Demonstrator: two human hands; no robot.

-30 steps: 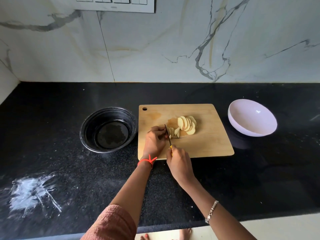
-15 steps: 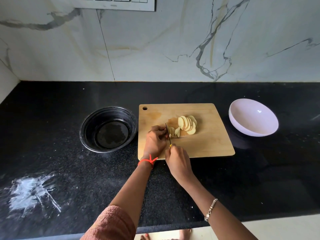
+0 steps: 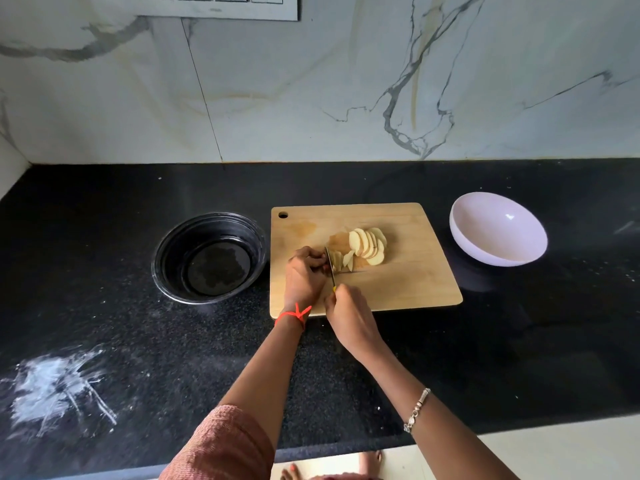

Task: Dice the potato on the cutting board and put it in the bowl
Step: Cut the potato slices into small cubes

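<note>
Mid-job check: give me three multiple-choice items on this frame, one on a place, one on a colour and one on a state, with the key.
1. Where does the pale bowl stand relative to the cutting board?
A. on it
B. to its right
C. to its left

2. What colour is the other bowl?
A. black
B. red
C. yellow

3. What is the right hand doing?
A. lying flat on the counter
B. lifting a bowl
C. gripping the knife

Key:
1 B: it sits on the counter past the board's right edge.
2 A: the bowl left of the board is dark all over.
3 C: its fingers curl round the handle, and the blade is down at the potato that the left hand holds.
</note>
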